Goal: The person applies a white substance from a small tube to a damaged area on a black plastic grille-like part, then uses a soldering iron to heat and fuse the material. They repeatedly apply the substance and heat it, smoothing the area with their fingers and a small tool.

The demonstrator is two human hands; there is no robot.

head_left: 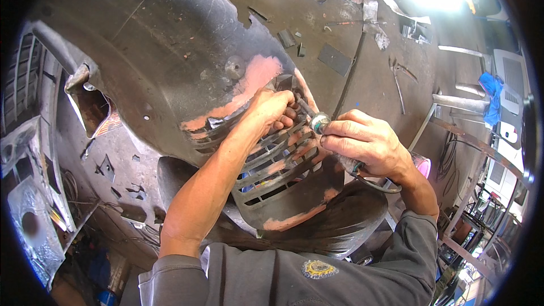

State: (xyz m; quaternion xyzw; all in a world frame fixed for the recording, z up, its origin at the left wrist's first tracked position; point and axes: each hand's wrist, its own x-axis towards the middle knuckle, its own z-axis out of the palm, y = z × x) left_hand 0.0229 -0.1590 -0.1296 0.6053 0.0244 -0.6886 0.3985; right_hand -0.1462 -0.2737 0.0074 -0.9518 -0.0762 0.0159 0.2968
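Dark shirt (255, 277) is nearest; right hand (368, 143) grips a corded tool (319, 122), left hand (273, 109) curls over slotted panel (187, 79), its hold unclear.

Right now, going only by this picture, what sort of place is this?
Probably a vehicle body workshop: a slatted dark panel bears pink filler-like patches, the right hand holds a tool, and flat scraps litter the floor.

A silvery metal hand tool (321, 122) obstructs the gap between left fingers (288, 118) and right fingers (347, 129). Left of both, a broad, curved dark panel (181, 56) blocks passage; right, open room spans grey-brown concrete-like floor (374, 93).
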